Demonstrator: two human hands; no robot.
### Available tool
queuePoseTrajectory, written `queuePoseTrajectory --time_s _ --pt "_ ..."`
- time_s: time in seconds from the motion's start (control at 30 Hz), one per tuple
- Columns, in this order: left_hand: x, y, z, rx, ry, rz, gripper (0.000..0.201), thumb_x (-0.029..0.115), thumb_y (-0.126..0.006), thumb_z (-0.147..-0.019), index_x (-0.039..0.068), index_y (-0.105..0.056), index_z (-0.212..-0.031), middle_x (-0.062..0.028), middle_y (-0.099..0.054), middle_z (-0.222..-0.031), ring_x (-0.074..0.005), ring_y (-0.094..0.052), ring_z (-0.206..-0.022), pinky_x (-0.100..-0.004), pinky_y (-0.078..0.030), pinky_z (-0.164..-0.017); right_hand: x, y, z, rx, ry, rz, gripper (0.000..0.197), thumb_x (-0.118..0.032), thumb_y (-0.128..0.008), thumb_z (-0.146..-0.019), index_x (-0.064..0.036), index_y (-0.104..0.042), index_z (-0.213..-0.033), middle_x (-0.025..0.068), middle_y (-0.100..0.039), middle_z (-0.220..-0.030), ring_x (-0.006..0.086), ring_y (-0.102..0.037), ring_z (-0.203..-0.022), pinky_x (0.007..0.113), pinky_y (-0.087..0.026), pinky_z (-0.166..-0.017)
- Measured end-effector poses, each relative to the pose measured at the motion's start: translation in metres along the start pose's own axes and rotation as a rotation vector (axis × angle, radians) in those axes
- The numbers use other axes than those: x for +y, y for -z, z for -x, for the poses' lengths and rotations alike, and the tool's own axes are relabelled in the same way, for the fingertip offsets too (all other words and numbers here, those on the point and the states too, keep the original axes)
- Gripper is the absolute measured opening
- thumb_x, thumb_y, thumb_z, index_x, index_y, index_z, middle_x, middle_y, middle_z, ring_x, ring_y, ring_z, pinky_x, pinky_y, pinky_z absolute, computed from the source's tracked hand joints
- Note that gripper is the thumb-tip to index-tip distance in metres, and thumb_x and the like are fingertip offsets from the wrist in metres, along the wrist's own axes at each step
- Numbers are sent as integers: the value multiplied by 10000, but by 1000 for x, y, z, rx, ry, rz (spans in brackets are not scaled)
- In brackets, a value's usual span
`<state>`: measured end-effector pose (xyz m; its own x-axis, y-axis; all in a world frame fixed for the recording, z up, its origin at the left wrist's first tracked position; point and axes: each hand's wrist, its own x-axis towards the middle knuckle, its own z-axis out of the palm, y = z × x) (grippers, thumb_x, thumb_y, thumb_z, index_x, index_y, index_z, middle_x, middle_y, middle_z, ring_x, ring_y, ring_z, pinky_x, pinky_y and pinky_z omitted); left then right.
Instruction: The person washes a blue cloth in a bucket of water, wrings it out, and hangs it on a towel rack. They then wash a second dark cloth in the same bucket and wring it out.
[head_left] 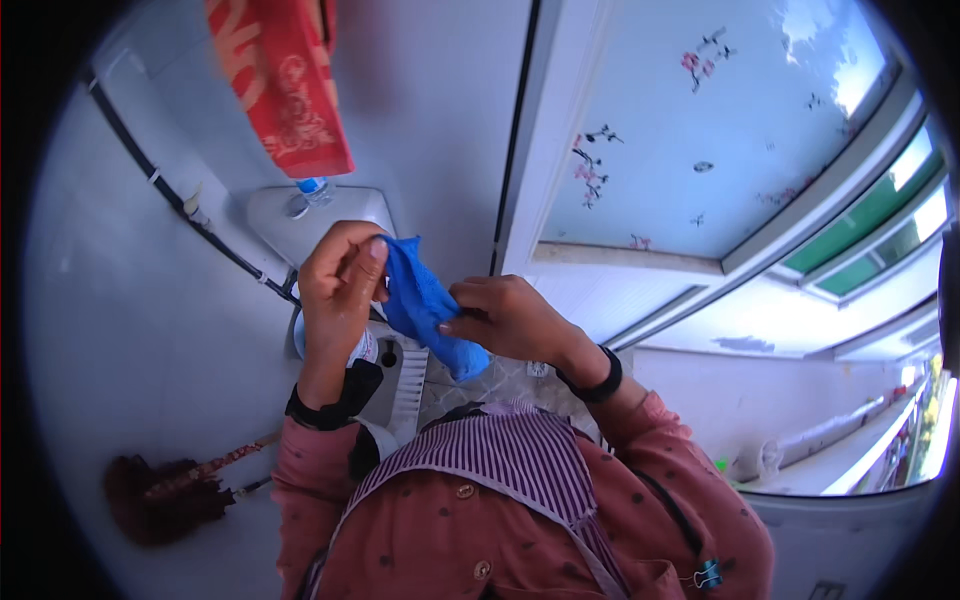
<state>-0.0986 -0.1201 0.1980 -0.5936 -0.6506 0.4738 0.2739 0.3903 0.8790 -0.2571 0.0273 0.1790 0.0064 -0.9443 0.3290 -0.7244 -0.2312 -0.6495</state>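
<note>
A bright blue cloth (418, 290), crumpled and hanging at a slant, is held up in front of my chest between my two hands. My left hand (340, 275) pinches its upper corner between thumb and fingers. Lower down, the thumb and fingers of my right hand (515, 320) close on its right edge. The cloth's lower end hangs loose beneath the right hand. Dark bands circle both wrists.
Behind my left hand is a white cistern (265, 218) with a clear bottle (316, 190) on top. A red towel (295, 110) hangs above it. Below lies a ribbed white squat toilet (408, 395). A brown bristly duster (160, 500) stands left; a flower-patterned glass panel (650, 170) is right.
</note>
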Motion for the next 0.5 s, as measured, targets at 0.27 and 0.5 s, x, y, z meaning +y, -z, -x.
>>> queuePoseTrajectory --time_s 0.27,0.5 --pt "-21 36 7 99 87 211 275 74 -519 -976 28 -501 -1247 -60 -638 -872 -72 -530 -516 -201 -424 -471 -73 49 -54 371 252 -586 180 -102 -613 -948 13 -631 -1086 38 -584 -959 116 -545 -871 255 -438 -783" --pt "-37 57 35 156 237 160 278 63 -545 -955 28 -516 -1228 -73 -659 -851 -50 -534 -512 -175 -424 -451 -127 124 -151 782 583 40 107 -78 -614 -909 11 -563 -877 56 -490 -722 121 -498 -651 280 -423 -594"
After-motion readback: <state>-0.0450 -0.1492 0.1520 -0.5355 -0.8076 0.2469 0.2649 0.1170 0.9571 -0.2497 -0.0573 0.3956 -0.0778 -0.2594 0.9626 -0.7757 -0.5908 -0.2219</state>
